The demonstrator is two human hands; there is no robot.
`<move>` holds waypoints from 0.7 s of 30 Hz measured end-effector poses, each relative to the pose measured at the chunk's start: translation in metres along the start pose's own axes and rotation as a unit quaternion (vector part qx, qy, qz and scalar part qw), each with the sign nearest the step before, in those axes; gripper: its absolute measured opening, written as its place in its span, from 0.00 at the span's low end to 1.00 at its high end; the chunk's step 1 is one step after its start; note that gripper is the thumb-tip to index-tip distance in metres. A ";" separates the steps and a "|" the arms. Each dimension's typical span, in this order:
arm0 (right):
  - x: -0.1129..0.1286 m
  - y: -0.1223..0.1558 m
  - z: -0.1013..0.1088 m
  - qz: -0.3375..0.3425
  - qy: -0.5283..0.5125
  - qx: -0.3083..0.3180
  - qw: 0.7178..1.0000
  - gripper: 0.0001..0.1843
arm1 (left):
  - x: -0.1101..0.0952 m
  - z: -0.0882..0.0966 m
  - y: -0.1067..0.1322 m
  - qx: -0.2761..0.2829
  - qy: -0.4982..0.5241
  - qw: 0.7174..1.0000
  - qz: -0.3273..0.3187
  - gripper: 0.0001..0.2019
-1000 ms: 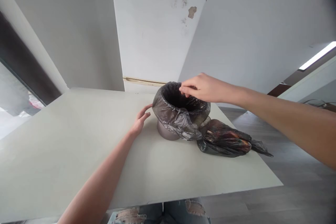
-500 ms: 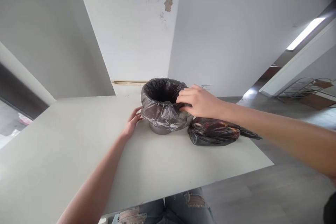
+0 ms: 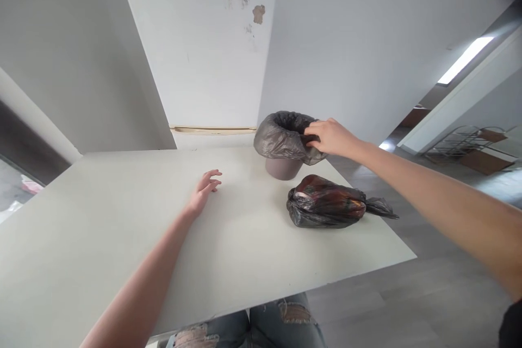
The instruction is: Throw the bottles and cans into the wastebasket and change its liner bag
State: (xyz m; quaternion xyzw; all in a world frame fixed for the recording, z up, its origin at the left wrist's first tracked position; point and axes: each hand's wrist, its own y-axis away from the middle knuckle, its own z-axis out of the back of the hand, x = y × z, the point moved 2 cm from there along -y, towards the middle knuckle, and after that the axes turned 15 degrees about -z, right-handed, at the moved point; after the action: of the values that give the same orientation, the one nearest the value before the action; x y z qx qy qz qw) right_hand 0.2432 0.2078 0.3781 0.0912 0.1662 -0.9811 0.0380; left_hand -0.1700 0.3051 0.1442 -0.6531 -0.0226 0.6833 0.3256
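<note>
A small grey bin lined with a dark plastic bag stands near the far right corner of the white table. My right hand grips the bin's lined rim on its right side, fingers closed over the bag. My left hand rests on the table well left of the bin, fingers spread and holding nothing. A tied, filled dark bag lies on the table in front of the bin, touched by neither hand.
A white fridge stands right behind the table's far edge. The table's right edge drops to grey floor. A wire rack is far right. My knees in torn jeans show below the near edge.
The bin has moved away to the right, towards the table's far corner, with my right hand on its rim. My left hand has come off the bin and stays on the table.
</note>
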 end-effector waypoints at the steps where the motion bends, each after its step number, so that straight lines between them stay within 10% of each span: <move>1: -0.011 0.001 -0.003 -0.007 0.008 -0.001 1.000 0.08 | 0.000 0.000 0.000 0.000 -0.005 1.000 -0.002 0.18; 8: -0.051 0.014 -0.015 -0.053 0.019 -0.012 0.998 0.07 | 0.003 0.001 0.001 -0.004 -0.018 1.000 0.006 0.18; 21: -0.044 0.038 -0.011 -0.092 -0.058 -0.048 0.993 0.17 | 0.001 0.003 0.001 -0.010 -0.039 0.999 0.032 0.19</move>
State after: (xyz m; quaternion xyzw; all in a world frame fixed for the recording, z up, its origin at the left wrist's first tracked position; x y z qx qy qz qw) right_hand 0.2925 0.1780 0.3646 0.0161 0.2186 -0.9749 -0.0387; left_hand -0.1731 0.3060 0.1431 -0.6299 -0.0213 0.7179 0.2955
